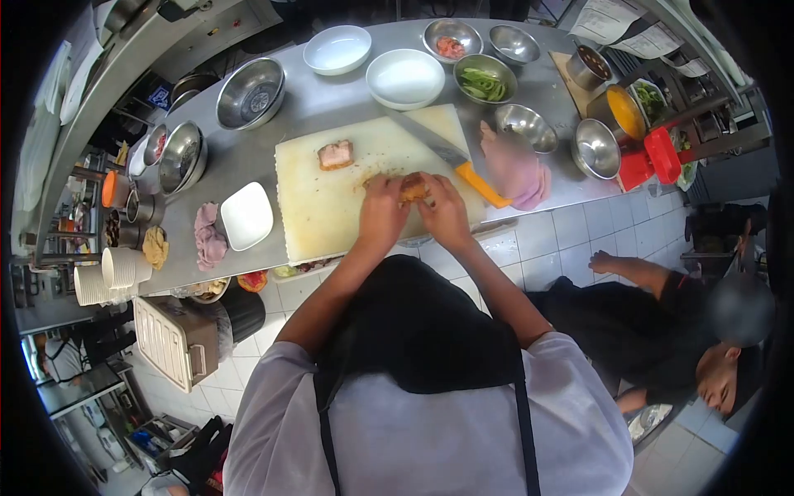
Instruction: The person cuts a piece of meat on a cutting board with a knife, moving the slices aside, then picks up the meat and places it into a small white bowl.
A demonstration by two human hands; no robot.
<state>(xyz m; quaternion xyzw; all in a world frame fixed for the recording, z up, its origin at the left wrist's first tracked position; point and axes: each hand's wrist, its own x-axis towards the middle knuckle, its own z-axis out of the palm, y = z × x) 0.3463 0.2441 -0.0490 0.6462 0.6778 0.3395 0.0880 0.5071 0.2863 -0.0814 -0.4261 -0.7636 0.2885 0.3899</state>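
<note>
A pale cutting board [331,207] lies on the steel counter [314,107]. My left hand [383,211] and my right hand [442,211] meet over its near right part, both gripping a golden-brown piece of food [412,189] between the fingers. A second chunk of cooked meat [336,155] rests alone on the board farther back. A large knife with an orange handle [480,183] lies across the board's right edge, untouched.
Steel bowls [251,93], white bowls [404,78], a bowl of green vegetables [485,83], a pink cloth [517,169] and a white square dish [246,217] surround the board. Stacked cups [112,274] stand left. Another person [662,331] crouches on the tiled floor at the right.
</note>
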